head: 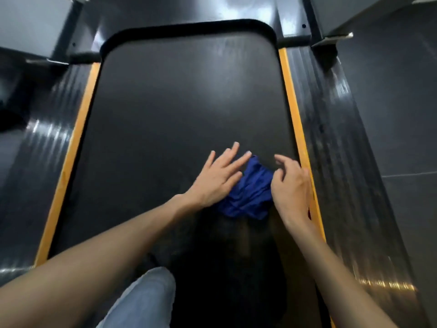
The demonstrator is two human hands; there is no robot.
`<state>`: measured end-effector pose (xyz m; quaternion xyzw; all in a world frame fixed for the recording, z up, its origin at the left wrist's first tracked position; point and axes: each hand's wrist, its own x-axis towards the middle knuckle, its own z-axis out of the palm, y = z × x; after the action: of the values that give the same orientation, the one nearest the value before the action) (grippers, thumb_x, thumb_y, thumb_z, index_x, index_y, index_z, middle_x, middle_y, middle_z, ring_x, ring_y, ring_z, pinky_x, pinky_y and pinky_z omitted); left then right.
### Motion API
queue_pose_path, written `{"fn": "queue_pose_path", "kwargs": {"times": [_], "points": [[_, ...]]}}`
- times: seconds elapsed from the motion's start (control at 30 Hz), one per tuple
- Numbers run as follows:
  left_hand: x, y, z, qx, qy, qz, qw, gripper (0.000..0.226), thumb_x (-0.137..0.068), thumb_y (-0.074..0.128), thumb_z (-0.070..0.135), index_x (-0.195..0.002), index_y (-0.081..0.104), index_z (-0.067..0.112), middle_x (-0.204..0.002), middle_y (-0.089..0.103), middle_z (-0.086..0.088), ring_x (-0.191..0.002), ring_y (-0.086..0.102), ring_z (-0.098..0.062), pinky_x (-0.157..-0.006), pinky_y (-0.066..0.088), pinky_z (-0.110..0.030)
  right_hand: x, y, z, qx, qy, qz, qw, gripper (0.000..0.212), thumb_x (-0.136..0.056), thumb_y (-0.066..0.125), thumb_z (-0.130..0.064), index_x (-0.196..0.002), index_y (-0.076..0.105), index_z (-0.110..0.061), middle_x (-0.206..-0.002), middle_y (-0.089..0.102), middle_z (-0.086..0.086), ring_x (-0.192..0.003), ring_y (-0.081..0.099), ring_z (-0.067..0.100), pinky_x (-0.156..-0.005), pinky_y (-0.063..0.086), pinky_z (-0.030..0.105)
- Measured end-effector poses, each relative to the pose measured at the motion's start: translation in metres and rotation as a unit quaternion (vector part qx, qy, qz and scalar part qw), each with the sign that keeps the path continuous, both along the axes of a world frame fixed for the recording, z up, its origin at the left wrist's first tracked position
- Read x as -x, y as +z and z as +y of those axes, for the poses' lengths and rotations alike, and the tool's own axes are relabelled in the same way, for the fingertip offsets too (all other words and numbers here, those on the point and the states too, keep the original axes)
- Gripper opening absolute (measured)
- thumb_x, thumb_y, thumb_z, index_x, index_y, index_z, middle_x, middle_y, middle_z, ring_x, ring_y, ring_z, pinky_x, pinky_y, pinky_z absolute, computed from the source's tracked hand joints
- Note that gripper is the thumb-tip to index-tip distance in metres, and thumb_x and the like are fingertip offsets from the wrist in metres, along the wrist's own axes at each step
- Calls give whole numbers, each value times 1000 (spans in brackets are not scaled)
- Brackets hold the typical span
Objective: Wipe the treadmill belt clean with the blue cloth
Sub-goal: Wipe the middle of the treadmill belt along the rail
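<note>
Blue cloth (pixel 248 195): soft, light, likely bunches; I'd press its middle. My left hand (pixel 217 179) flat on it; right hand (pixel 292 188) curled, grip unclear.

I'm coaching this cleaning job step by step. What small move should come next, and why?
Probably press the left hand flat onto the bunched blue cloth and sweep it left: the cloth lies by the right yellow edge strip, with most of the treadmill belt lying left and ahead.
</note>
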<state>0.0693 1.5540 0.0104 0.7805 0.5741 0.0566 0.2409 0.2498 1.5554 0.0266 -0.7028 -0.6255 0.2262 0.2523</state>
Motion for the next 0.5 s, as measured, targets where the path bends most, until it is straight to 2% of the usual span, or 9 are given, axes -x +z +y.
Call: {"fn": "queue_pose_path", "kwargs": {"times": [0.07, 0.13, 0.2, 0.27, 0.37, 0.43, 0.5], "points": [[28, 1, -3, 34, 68, 33, 997, 52, -101, 29, 34, -148, 8, 31, -158, 0, 1, -145, 2, -16, -115, -6, -37, 19, -7, -15, 97, 20, -69, 993, 45, -98, 41, -29, -140, 40, -13, -135, 45, 10, -119, 41, 26, -99, 34, 38], [53, -1, -10, 70, 99, 79, 990, 53, -101, 30, 33, -149, 11, 25, -158, 3, 1, -145, 2, -16, -115, -6, -38, 40, -16, -27, 197, 21, -100, 975, 60, -100, 31, -43, -148, 21, -9, -150, 24, 13, -134, 26, 28, -108, 27, 40], [71, 0, -22, 73, 157, 66, 983, 54, -100, 34, 31, -149, 15, 19, -158, 7, -1, -145, 5, -17, -116, -3, -38, 62, -25, -31, 225, 0, -108, 968, 72, -98, 29, -51, -150, 8, -5, -156, 8, 15, -141, 10, 32, -113, 17, 43], [78, -1, -33, 51, 237, 12, 970, 53, -99, 39, 25, -148, 21, 14, -157, 13, -3, -145, 9, -18, -116, 1, -38, 77, -33, -26, 235, -35, -107, 965, 81, -96, 33, -55, -149, 4, -1, -157, 3, 18, -143, 3, 35, -114, 12, 46], [88, -5, -48, 33, 325, -50, 944, 51, -98, 42, 18, -146, 27, 10, -156, 17, -6, -144, 12, -20, -117, 5, -36, 86, -43, -16, 207, -80, -110, 969, 80, -92, 43, -55, -142, 21, 4, -153, 13, 21, -142, 6, 38, -113, 13, 49], [106, -14, -56, 20, 320, -49, 946, 51, -97, 45, 16, -145, 30, 9, -155, 18, -8, -144, 12, -21, -117, 5, -36, 85, -54, -15, 116, -76, -121, 983, 62, -92, 49, -47, -130, 38, 1, -147, 27, 20, -141, 14, 37, -111, 17, 50], [126, -24, -62, -4, 336, -47, 941, 48, -96, 45, 12, -143, 34, 8, -154, 22, -9, -144, 14, -21, -118, 7, -37, 84, -69, -16, 23, -43, -135, 990, 43, -94, 51, -35, -122, 48, -2, -142, 40, 16, -139, 25, 34, -109, 22, 49]]}}
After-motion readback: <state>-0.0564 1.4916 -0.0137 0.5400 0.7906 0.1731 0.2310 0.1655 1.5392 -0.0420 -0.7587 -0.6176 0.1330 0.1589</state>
